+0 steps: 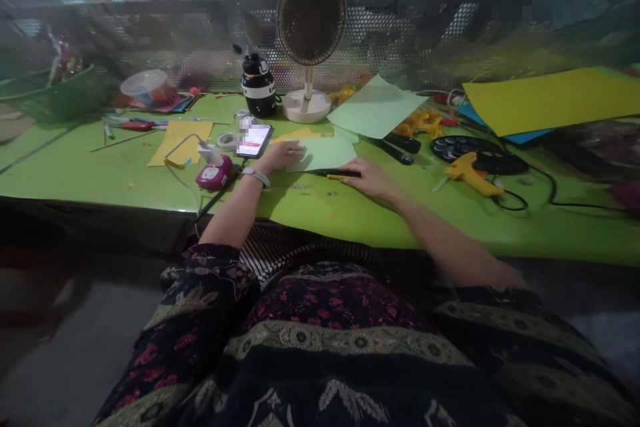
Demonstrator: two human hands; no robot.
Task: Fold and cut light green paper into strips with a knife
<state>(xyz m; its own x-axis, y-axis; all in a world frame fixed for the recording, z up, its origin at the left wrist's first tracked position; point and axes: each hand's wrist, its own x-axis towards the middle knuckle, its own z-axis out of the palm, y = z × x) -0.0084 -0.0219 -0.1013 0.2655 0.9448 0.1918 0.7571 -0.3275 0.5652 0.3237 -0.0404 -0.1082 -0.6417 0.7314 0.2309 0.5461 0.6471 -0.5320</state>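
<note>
My left hand [283, 156], with a pale band at the wrist, lies on a light green sheet of paper [327, 152]. Its fingers stretch flat over the sheet's left part. At the paper's near right corner, my right hand [373, 179] is closed around the end of a slim black-and-yellow tool [343, 177]. The tool lies along the sheet's near edge; its exact kind is too small to make out. Small dark marks or scraps show on the green tabletop [310, 203] just in front. Left of my left hand lies a phone [255, 141] with its screen lit.
A fan [311, 17] and a dark bottle [259, 90] stand behind. Another light green sheet [379, 107] rests over black-handled items [397, 149]. To the right lie a yellow glue gun [473, 175], a black tray [505, 159] and yellow sheets [555, 103]. A purple socket block [214, 175] sits left.
</note>
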